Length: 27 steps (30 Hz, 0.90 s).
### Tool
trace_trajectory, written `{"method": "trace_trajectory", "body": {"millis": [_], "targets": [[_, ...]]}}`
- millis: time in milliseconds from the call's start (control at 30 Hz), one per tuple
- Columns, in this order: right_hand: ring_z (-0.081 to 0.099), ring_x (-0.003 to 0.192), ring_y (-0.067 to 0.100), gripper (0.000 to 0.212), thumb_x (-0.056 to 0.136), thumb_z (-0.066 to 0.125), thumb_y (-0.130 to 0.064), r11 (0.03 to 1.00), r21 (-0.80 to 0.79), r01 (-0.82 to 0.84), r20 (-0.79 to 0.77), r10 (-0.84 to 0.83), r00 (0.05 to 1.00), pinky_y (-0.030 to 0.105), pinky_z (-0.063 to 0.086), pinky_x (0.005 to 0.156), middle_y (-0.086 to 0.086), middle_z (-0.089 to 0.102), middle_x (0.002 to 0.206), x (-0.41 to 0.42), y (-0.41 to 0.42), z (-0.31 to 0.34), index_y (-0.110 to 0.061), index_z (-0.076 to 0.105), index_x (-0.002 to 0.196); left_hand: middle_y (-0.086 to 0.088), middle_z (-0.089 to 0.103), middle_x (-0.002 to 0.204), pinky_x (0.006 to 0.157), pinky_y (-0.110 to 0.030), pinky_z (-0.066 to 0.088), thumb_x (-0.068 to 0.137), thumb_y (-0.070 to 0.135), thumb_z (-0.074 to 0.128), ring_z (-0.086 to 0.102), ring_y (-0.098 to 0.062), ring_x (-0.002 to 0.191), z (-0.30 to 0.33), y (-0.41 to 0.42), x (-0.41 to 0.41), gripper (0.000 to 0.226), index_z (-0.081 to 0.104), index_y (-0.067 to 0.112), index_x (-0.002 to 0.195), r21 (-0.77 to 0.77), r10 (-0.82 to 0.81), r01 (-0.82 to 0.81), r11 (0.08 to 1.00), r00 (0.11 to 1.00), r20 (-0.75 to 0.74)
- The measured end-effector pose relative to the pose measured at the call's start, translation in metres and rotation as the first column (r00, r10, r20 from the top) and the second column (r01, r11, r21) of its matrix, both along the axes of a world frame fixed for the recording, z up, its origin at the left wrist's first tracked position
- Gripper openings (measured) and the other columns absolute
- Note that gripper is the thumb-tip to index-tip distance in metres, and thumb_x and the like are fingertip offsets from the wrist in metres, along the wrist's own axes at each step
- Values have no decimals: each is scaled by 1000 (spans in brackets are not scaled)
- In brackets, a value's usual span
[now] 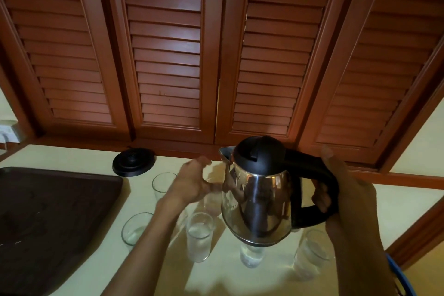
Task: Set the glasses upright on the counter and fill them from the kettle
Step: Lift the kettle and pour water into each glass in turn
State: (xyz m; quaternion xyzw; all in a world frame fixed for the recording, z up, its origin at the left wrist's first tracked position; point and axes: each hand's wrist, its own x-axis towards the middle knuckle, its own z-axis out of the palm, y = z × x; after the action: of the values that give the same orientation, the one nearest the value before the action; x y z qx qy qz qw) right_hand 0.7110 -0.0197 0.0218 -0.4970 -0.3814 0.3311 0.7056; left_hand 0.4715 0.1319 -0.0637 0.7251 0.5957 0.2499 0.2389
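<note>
My right hand (346, 190) grips the black handle of a steel kettle (258, 202), held in the air above the pale counter (79, 158), spout pointing away to the left. My left hand (192, 182) is wrapped around a clear glass (212, 196) that stands behind the kettle, partly hidden. Several more clear glasses stand upright on the counter: one at the back (163, 184), one at the left (135, 228), one in front (199, 235) holding water, one under the kettle (251, 256) and one at the right (312, 253).
A dark tray (48, 211) lies on the counter's left side. The kettle's round black base (134, 161) sits at the back by the wooden louvred doors (168, 55). A wooden edge runs along the counter's right side.
</note>
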Motion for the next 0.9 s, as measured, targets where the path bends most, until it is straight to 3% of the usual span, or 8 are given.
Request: {"method": "trace_trajectory", "body": {"millis": [100, 200, 400, 567, 633, 733, 833, 900], "targets": [[44, 37, 13, 51, 46, 84, -76, 1000, 27, -6, -2, 6, 1000, 24, 42, 44, -2, 51, 47, 0, 2, 0, -29, 67, 58, -3, 54, 146, 111, -36, 39, 74, 49, 87, 44, -26, 138, 16, -1, -28, 77, 55, 22, 139, 47, 23, -14, 999, 981, -194], [44, 35, 13, 55, 43, 84, -79, 997, 62, -35, -3, 35, 999, 23, 40, 40, -2, 50, 46, -3, 5, 1, -30, 66, 60, -9, 40, 154, 113, -42, 37, 78, 44, 86, 35, -35, 145, 18, 0, -52, 92, 36, 30, 154, -183, -16, -67, 981, 908, -418], [44, 32, 13, 56, 46, 85, -77, 991, 100, -94, -6, 95, 995, 22, 41, 37, 0, 50, 45, -7, 13, 1, -28, 64, 64, -12, 64, 127, 92, -32, 51, 67, 16, 95, 63, -26, 116, 15, 5, -66, 73, 63, 21, 132, -197, 8, -68, 978, 957, -291], [45, 32, 13, 58, 55, 85, -71, 990, 99, -103, 6, 103, 995, 22, 42, 37, 0, 50, 45, -5, 14, 4, -21, 62, 74, -6, 67, 105, 79, -30, 53, 57, 8, 99, 67, -26, 98, 26, 13, -79, 65, 63, 19, 110, -113, 115, -114, 987, 993, 2], [44, 32, 13, 51, 67, 80, -57, 991, 98, -89, 17, 88, 996, 22, 42, 37, 0, 49, 45, -4, 14, 6, -13, 58, 79, -7, 67, 103, 79, -34, 61, 68, -3, 91, 71, -32, 100, 43, 15, -86, 52, 62, 19, 106, -77, 82, -64, 995, 959, 272], [43, 33, 13, 41, 70, 74, -49, 995, 67, -74, -4, 74, 997, 23, 40, 37, -1, 48, 45, -2, 15, 7, -12, 57, 76, -8, 72, 99, 65, -15, 58, 72, -18, 80, 75, -11, 83, 76, 4, -86, 56, 62, 14, 115, -46, 53, -31, 998, 778, 626], [42, 33, 12, 36, 73, 73, -48, 996, 42, -77, -24, 78, 997, 22, 38, 39, -1, 48, 44, 0, 18, 12, -15, 58, 68, -7, 74, 107, 87, -29, 55, 71, -9, 82, 72, -15, 93, 87, 1, -80, 62, 63, 7, 128, -27, 6, 33, 999, 506, 862], [42, 34, 11, 44, 66, 75, -53, 997, 10, -72, -47, 72, 996, 23, 38, 40, -2, 48, 44, 0, 20, 19, -13, 58, 66, -2, 71, 100, 88, -36, 49, 69, 10, 87, 65, -18, 94, 86, 0, -70, 53, 67, 11, 118, -26, -15, 110, 994, 358, 934]]}}
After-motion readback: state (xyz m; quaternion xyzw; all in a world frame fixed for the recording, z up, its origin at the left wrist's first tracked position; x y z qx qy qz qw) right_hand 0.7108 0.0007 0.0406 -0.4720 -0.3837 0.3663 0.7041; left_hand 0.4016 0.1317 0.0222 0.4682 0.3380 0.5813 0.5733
